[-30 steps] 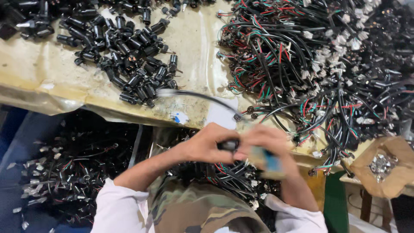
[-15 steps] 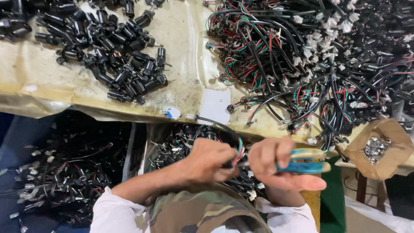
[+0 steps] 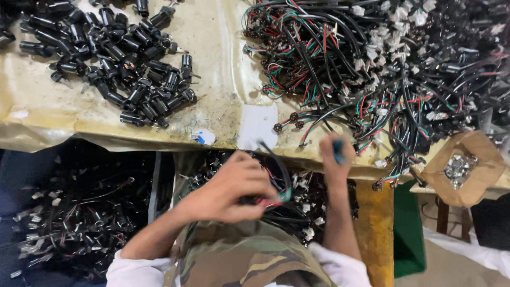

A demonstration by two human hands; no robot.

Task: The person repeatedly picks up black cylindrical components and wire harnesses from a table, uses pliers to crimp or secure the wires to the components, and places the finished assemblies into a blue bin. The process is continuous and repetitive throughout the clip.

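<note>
My left hand (image 3: 228, 188) is closed around a black cable (image 3: 276, 165) whose red and green wire ends stick out by my fingers, held low over my lap. My right hand (image 3: 334, 157) is raised toward the table edge, gripping a small blue-handled tool (image 3: 338, 149). Just beyond it lies a large tangle of black cables with red, green and white wires (image 3: 372, 69). A heap of black cylindrical connectors (image 3: 122, 64) sits on the left of the yellowish table cover (image 3: 223, 79).
A white paper patch (image 3: 257, 125) lies at the table's front edge. Bins of finished black cables (image 3: 79, 212) sit below the table on the left and in front of me. An open brown paper bag of small metal parts (image 3: 462, 167) stands at the right.
My hands have separated: the right hand has lifted toward the table edge with the blue tool, while the left stays low holding the cable. The view has shifted closer over the table.
</note>
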